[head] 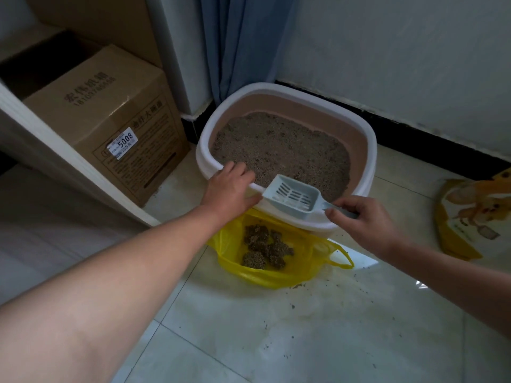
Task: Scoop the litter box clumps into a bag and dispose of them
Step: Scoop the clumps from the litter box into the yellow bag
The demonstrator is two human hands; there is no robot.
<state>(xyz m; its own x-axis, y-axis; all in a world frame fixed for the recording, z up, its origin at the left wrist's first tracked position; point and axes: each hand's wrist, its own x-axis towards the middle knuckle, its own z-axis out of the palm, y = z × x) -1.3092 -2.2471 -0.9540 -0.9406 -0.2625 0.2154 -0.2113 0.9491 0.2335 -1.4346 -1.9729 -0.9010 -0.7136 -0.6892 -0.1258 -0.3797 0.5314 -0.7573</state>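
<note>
Litter box, one: left hand grips its rim; right hand pinches one scoop; one bag holds clumps.

Floor with litter box, yellow bag

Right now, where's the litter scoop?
The scoop is over the near rim of the litter box, mid-frame in the head view, its handle pinched by the right hand, with the yellow bag just below.
</note>
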